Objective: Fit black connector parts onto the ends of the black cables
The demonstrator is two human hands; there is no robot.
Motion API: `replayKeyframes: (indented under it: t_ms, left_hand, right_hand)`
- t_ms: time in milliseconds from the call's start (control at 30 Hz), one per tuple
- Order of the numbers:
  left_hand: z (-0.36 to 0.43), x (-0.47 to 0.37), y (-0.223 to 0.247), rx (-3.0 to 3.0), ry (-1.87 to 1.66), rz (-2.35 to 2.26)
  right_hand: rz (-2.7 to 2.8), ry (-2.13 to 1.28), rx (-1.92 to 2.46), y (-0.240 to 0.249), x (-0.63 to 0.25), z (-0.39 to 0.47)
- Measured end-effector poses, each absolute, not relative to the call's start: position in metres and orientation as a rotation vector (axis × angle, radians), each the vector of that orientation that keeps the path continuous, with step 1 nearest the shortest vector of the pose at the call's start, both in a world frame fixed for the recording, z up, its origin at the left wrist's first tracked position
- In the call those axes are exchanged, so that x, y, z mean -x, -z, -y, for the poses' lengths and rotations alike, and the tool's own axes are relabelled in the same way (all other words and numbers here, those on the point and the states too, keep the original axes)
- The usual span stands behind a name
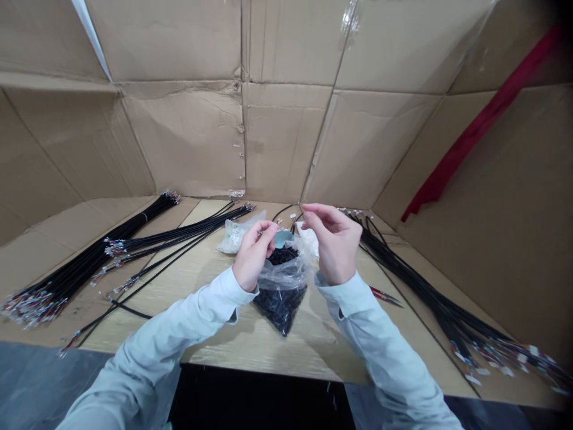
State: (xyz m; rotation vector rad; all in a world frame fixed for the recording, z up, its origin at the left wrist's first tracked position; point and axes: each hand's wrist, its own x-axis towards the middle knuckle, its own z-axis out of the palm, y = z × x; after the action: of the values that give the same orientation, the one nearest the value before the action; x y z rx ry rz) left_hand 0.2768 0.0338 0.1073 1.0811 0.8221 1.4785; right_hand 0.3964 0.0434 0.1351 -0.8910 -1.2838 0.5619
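Note:
My left hand is closed in a pinch just left of a clear bag of small black pieces. Fine coloured wire ends show at its fingertips, too small to make out fully. To the right of the bag's mouth, my right hand is raised with thumb and index finger brought together; whatever lies between them cannot be made out. Between the hands, a light blue round item rests at the bag's opening. A small white connector on a dark cable stands just behind it.
Black cable bundles lie at the far left, centre left and right. A bag of small white parts sits behind my left hand. Red-handled pliers lie by my right sleeve. Cardboard walls enclose the table's back and sides.

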Motion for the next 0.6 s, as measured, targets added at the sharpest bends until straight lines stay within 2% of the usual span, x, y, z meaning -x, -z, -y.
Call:
replayKeyframes:
  t_ms: [300,500,600]
  left_hand:
    - [-0.035,-0.276,-0.104,-1.157,-1.514,-0.868]
    - [-0.036,-0.275,-0.102,-1.283,-1.656,-0.943]
    - [-0.036,-0.275,-0.102,-1.259,-1.635,-0.952]
  right_hand:
    - [1.503,-0.765,0.823,-0.141,-0.404,-0.039]
    - [1.581,-0.61,0.83,-0.141,-0.4,-0.03]
    - [1.578,-0.673,0.805,-0.138,-0.396,-0.025]
